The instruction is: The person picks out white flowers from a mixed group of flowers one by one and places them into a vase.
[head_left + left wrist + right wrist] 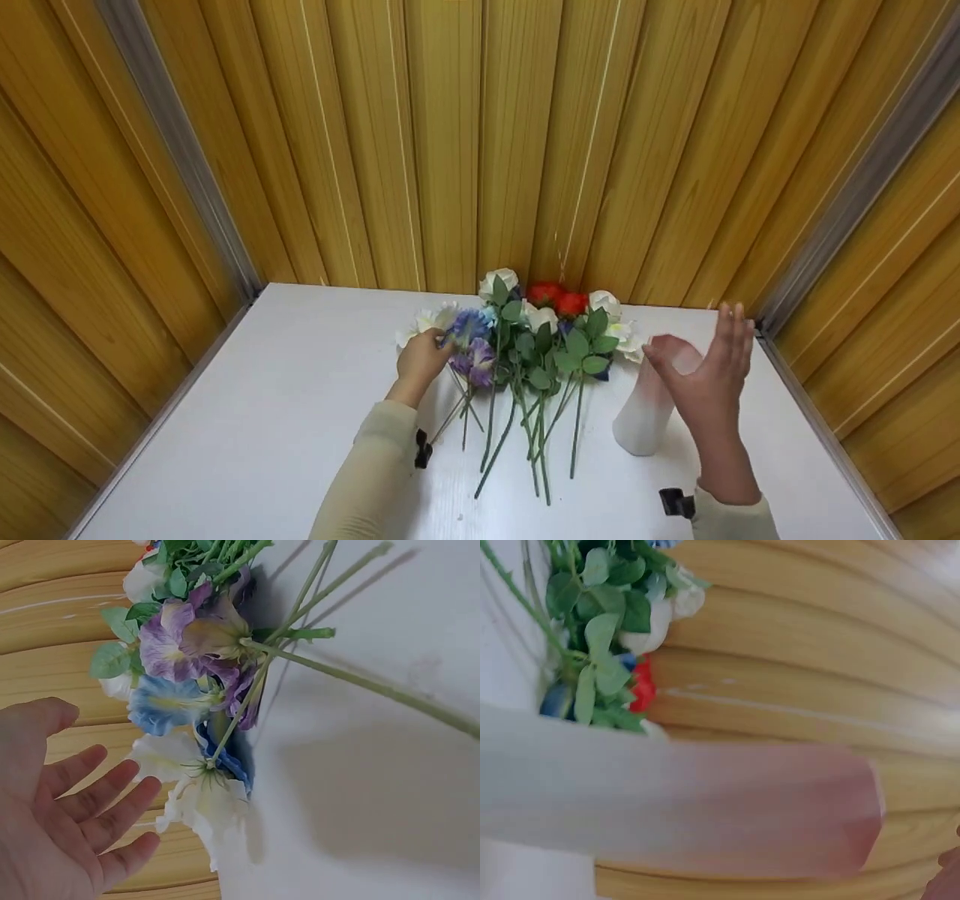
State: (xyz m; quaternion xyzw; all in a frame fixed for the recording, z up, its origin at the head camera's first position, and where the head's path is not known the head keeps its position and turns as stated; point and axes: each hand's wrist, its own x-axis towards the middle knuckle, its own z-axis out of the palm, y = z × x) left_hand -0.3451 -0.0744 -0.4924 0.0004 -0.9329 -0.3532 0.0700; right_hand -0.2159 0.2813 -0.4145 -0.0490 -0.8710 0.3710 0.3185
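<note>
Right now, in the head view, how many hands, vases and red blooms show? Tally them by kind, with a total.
Hands: 2 (left hand, right hand)
Vase: 1
Red blooms: 2
Total: 5

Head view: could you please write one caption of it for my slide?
Left hand beside loose flowers on a white table, open right hand raised near a pink-and-white vase.

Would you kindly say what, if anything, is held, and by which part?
Nothing: the open left hand is near the flowers, the open right hand near the vase.
</note>
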